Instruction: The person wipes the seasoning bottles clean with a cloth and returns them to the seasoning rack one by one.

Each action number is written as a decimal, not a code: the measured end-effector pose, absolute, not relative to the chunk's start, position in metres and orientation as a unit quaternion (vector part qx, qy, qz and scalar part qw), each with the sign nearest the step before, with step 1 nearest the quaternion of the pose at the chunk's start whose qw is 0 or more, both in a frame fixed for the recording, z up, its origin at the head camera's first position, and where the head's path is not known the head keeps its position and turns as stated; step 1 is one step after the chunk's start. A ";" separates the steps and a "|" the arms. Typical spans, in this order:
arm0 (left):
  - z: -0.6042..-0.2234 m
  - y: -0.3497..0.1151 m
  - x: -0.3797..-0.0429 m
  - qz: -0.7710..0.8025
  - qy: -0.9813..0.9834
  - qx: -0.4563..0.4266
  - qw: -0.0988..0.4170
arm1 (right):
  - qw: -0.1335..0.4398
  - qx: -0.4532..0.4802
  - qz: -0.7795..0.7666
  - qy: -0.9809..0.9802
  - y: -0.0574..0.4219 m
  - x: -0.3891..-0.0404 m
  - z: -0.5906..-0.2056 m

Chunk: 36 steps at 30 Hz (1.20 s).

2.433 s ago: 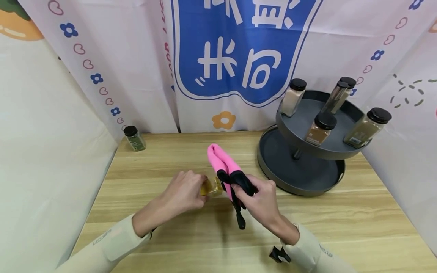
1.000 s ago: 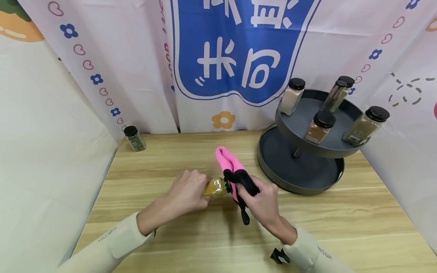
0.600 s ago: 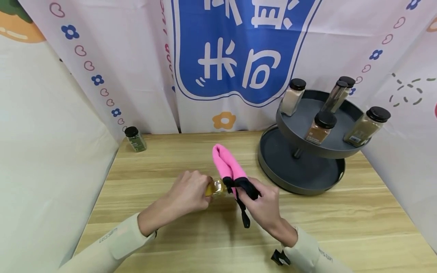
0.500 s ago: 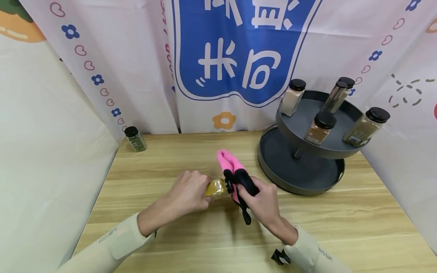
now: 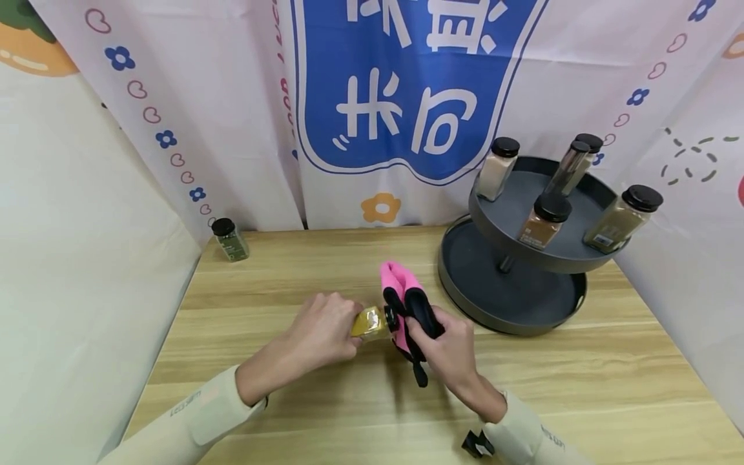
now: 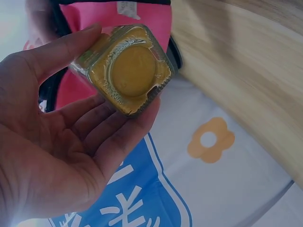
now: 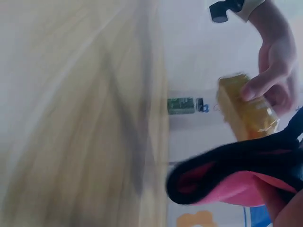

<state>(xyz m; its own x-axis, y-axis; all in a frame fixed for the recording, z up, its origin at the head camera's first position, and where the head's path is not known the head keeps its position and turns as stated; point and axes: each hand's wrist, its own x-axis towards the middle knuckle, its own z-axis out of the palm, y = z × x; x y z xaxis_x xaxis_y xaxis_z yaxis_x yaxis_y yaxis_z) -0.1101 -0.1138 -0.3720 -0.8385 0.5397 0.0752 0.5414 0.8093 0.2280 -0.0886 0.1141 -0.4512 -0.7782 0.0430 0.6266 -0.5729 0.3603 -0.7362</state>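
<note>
Cloth (image 5: 415, 310) shifted rightward | left fingers (image 6: 125, 137) grip jar (image 6: 132, 71) | right fingers (image 5: 423, 337) pinch cloth

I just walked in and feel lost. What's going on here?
A person's left hand holds a yellow-filled jar on its side above the table, its black lid pointing toward a pink-and-black soft item gripped by the right hand. A green jar stands at the table's far left corner, and other jars stand on the upper tier of a dark stand.
</note>
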 end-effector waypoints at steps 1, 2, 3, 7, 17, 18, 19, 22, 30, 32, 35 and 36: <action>-0.372 -0.114 -0.110 -0.120 -0.951 -0.284 0.003 | 0.294 0.180 0.545 -0.765 0.114 -0.088 -0.451; -0.372 -0.114 -0.110 -0.122 -0.951 -0.285 0.006 | 0.308 0.195 0.545 -0.755 0.114 -0.087 -0.449; -0.373 -0.114 -0.110 -0.122 -0.951 -0.286 0.008 | 0.324 0.214 0.544 -0.744 0.115 -0.087 -0.448; -0.373 -0.115 -0.110 -0.123 -0.949 -0.289 0.016 | 0.364 0.262 0.520 -0.727 0.114 -0.088 -0.444; -0.373 -0.115 -0.110 -0.122 -0.952 -0.280 0.011 | 0.321 0.220 0.532 -0.752 0.113 -0.083 -0.441; -0.373 -0.115 -0.110 -0.123 -0.951 -0.284 0.016 | 0.333 0.234 0.533 -0.742 0.113 -0.082 -0.440; -0.373 -0.116 -0.111 -0.123 -0.950 -0.286 0.018 | 0.344 0.247 0.530 -0.734 0.113 -0.083 -0.439; -0.373 -0.116 -0.111 -0.121 -0.949 -0.290 0.024 | 0.352 0.253 0.510 -0.743 0.113 -0.084 -0.440; -0.369 -0.112 -0.110 -0.110 -0.956 -0.273 -0.002 | 0.244 0.163 0.529 -0.796 0.116 -0.084 -0.444; -0.369 -0.113 -0.110 -0.119 -0.956 -0.268 -0.008 | 0.270 0.191 0.546 -0.770 0.117 -0.083 -0.442; -0.369 -0.113 -0.110 -0.124 -0.956 -0.267 -0.004 | 0.326 0.243 0.543 -0.735 0.117 -0.083 -0.439; -0.369 -0.113 -0.110 -0.124 -0.955 -0.269 -0.002 | 0.335 0.255 0.539 -0.729 0.116 -0.083 -0.439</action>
